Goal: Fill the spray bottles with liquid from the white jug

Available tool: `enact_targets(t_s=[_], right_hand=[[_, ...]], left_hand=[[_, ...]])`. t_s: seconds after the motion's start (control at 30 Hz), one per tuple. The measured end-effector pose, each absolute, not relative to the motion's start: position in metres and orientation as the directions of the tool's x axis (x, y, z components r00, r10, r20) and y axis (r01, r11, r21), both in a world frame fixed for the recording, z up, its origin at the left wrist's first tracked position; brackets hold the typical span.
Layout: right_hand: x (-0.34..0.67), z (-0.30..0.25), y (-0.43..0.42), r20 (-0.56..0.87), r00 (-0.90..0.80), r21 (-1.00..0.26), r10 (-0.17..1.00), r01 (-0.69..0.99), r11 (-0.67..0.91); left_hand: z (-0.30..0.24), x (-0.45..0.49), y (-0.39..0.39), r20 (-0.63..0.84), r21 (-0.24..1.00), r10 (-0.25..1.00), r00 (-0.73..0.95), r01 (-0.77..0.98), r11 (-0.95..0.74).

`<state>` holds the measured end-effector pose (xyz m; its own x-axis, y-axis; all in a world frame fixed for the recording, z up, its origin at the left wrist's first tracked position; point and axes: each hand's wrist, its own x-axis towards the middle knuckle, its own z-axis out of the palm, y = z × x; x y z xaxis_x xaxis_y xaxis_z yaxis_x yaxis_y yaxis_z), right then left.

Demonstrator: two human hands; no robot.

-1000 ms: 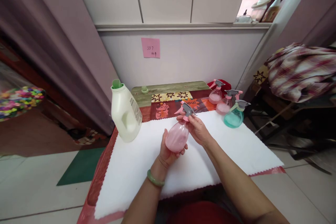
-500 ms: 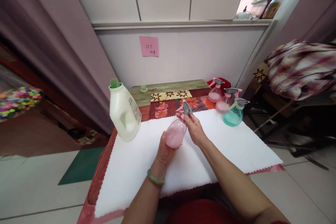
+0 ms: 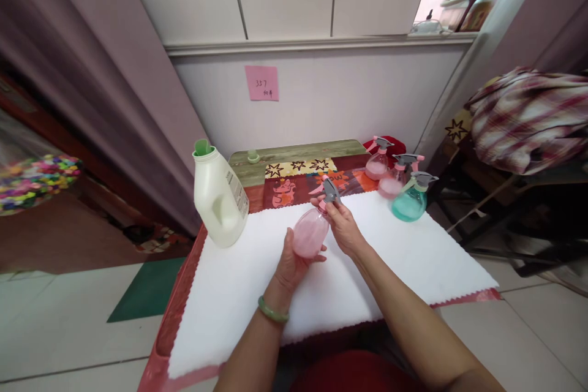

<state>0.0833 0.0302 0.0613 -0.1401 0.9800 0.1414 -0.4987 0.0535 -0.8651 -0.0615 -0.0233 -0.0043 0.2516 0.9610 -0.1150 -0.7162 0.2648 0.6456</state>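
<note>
A clear spray bottle (image 3: 310, 234) of pink liquid, with a grey and pink trigger head, is held tilted above the white cloth (image 3: 248, 294). My right hand (image 3: 343, 225) has its fingers closed around the neck, just under the trigger. Below, my left hand (image 3: 294, 266) cups the rounded body from beneath; its thumb lies along the left side and its fingertips show past the right side. A green bangle (image 3: 272, 310) circles my left wrist. To the right stand a teal spray bottle (image 3: 408, 204) and two pink ones, one being this pink spray bottle (image 3: 376, 166).
A large cream jug (image 3: 219, 202) with its green-rimmed mouth uncapped stands at the table's left. Its likely green cap (image 3: 253, 156) lies on the wooden back strip. A pink note (image 3: 262, 82) is stuck on the wall. Plaid fabric (image 3: 528, 113) is heaped at the right.
My left hand's grip has loosened, and its fingers now show beyond the bottle's right side. The bottle has shifted slightly right; my right hand still holds its neck.
</note>
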Motion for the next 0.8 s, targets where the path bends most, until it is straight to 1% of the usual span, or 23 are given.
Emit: enact_targets(t_s=[0.2,0.3,0.37,0.47,0.63,0.73,0.8], right_hand=[[0.102,0.057,0.031,0.176,-0.321,-0.872,0.931,-0.489,-0.003],[0.109,0.059,0.031,0.184,-0.380,-0.875,0.907,-0.484,-0.026],[0.110,0.062,0.030,0.197,-0.414,-0.873,0.889,-0.487,-0.034],[0.108,0.065,0.028,0.213,-0.435,-0.863,0.875,-0.503,-0.040],[0.104,0.062,0.030,0.209,-0.390,-0.870,0.897,-0.493,-0.012],[0.101,0.059,0.033,0.227,-0.314,-0.880,0.922,-0.471,0.056],[0.099,0.059,0.034,0.220,-0.227,-0.889,0.949,-0.448,0.098]], left_hand=[[-0.001,-0.070,-0.019,-0.203,0.573,0.797,0.569,-0.590,0.568],[-0.001,-0.074,-0.017,-0.219,0.546,0.720,0.658,-0.529,0.650],[-0.001,-0.075,-0.017,-0.217,0.534,0.695,0.686,-0.513,0.672],[0.000,-0.076,-0.017,-0.207,0.529,0.692,0.692,-0.516,0.674],[0.001,-0.075,-0.018,-0.207,0.564,0.720,0.662,-0.520,0.641],[-0.001,-0.071,-0.019,-0.190,0.614,0.796,0.574,-0.563,0.553],[-0.003,-0.067,-0.021,-0.161,0.654,0.858,0.488,-0.598,0.463]])
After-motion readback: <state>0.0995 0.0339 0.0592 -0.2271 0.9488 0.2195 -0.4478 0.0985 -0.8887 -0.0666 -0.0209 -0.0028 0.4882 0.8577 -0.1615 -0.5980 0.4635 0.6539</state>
